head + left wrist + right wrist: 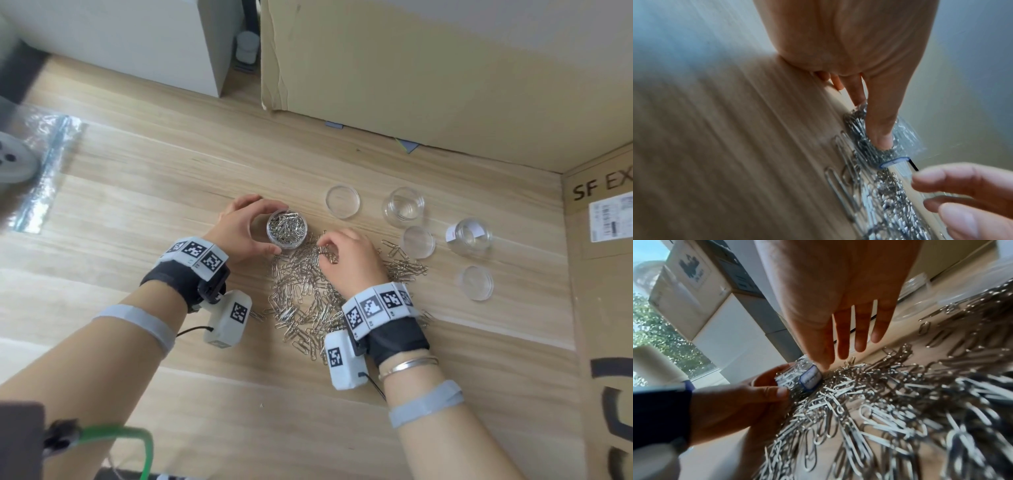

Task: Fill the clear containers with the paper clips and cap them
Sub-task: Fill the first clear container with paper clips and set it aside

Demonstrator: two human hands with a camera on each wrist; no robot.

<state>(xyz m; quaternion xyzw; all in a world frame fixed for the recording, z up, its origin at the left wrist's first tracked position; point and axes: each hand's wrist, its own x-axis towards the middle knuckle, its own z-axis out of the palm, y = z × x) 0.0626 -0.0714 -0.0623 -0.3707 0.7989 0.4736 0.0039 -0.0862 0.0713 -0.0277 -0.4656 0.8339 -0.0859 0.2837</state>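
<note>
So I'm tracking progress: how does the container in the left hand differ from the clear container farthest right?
The held container is packed with paper clips; the far-right container holds none. The left hand grips the held container, while the far-right one stands untouched. The held container sits at the edge of the loose clip pile; the far-right one stands apart. Both are clear, round, labelled and uncapped.

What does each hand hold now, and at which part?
The left hand grips the filled container around its side wall. The right hand pinches a few paper clips at its fingertips, above the pile.
</note>
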